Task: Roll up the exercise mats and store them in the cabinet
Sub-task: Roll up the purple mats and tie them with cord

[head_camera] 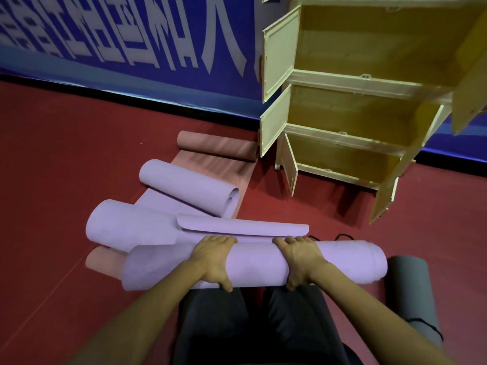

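Purple mat (pixel 253 262) near fully rolled — left hand (pixel 213 259) and right hand (pixel 300 256) curl around it, gripping. Next, likely: lift into open cabinet (pixel 355 106) — keep roll tight.

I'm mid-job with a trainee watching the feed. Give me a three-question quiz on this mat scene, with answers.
1. True or false: both hands grip the same purple mat roll.
2. Which colour is the rolled mat lying on the floor beside the person's right arm? A pink, B grey, C purple.
3. Fill in: the cabinet doors stand ___.

Key
1. True: the left hand and the right hand both curl over it.
2. B.
3. Open; the compartments that show look empty.
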Action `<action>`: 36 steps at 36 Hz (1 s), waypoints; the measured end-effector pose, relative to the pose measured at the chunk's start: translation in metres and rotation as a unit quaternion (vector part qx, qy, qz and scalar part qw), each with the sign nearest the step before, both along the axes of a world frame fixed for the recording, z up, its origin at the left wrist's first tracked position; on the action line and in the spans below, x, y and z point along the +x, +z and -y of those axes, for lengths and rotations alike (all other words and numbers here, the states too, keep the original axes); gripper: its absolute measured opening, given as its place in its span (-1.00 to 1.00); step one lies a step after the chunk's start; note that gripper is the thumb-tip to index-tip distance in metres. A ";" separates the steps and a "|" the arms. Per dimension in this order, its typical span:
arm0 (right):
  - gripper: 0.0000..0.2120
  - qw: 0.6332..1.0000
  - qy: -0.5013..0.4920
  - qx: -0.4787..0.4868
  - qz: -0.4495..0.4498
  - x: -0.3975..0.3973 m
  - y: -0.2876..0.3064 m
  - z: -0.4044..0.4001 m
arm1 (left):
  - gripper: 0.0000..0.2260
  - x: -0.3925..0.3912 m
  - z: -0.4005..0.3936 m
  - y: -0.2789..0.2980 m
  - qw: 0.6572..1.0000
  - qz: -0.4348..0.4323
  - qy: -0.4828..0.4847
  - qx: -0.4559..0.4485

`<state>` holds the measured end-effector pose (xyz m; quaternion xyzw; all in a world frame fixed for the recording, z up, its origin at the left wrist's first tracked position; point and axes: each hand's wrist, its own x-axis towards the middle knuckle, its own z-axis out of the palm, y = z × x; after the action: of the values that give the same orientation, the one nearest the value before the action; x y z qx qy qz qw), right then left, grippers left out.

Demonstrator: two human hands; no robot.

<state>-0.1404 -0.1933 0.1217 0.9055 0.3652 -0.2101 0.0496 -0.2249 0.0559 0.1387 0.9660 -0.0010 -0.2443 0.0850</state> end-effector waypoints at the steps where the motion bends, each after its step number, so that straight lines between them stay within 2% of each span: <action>1: 0.11 1.000 0.000 -0.003 0.003 -0.001 0.001 0.000 | 0.09 -0.006 0.003 -0.003 1.000 0.024 -0.004 0.010; 3: 0.08 1.000 -0.003 -0.006 0.008 -0.003 0.001 0.001 | 0.10 -0.020 0.011 -0.011 0.997 0.068 -0.006 0.041; 7: 0.04 0.999 0.011 -0.016 0.041 -0.014 -0.004 0.004 | 0.25 -0.044 0.023 -0.028 0.987 0.134 0.015 0.088; 9: 0.02 0.998 0.013 -0.012 0.052 -0.020 -0.006 0.005 | 0.18 -0.045 0.021 -0.027 0.981 0.169 -0.003 0.095; 13: -0.08 0.999 0.015 0.016 0.043 -0.020 0.006 0.009 | -0.08 -0.038 0.021 -0.002 0.986 0.101 -0.034 0.131; 17: -0.14 0.999 0.023 0.000 0.041 -0.031 0.025 0.012 | -0.10 -0.037 0.029 0.019 0.984 0.065 -0.065 0.155; 26: -0.13 0.997 0.029 -0.005 0.067 -0.055 0.055 0.046 | -0.10 -0.054 0.051 0.033 0.976 0.118 -0.098 0.154; 36: -0.14 0.998 -0.051 0.030 -0.005 -0.093 0.046 0.094 | -0.21 -0.054 0.090 0.055 0.956 0.136 -0.200 0.167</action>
<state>-0.2333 -0.2873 0.1681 0.9229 0.3251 -0.2062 0.0102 -0.2787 -0.0339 0.1937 0.9704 -0.1653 -0.1198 -0.1294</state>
